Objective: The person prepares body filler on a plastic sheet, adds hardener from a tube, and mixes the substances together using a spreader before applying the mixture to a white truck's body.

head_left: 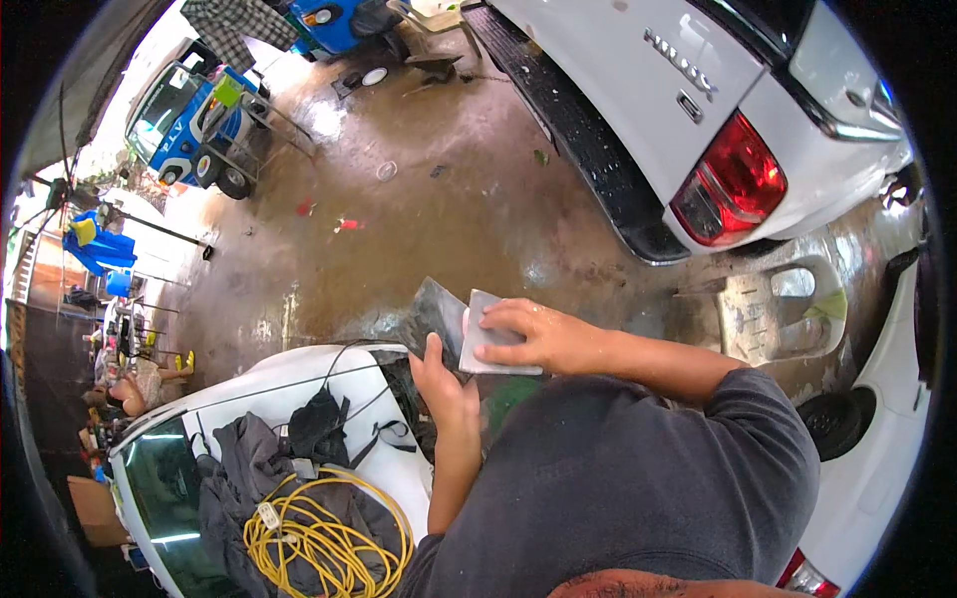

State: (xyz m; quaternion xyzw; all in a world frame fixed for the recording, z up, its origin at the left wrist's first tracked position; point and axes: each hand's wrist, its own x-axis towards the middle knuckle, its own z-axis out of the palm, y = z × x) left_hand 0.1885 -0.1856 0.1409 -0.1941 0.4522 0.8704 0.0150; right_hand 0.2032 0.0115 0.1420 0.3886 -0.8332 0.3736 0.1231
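Close in front of my body, my right hand (538,337) grips a pale grey flat rectangular pad (482,356), its fingers bent over the top face. My left hand (451,391) is just beside it, thumb up, against a thin dark grey sheet (439,313) with a pointed corner. That sheet lies partly behind the pad and looks pinched between thumb and fingers. Most of the left fingers are hidden behind it. What the pad and sheet are made of I cannot make out.
A white pickup truck (638,80) stands at the far right, a pale plastic chair (753,321) below it. At lower left, a coiled yellow cable (329,538) and dark cloth (239,458) lie on a white car (289,384). A blue-and-white vehicle (179,125) is farther off; a person (150,387) sits left.
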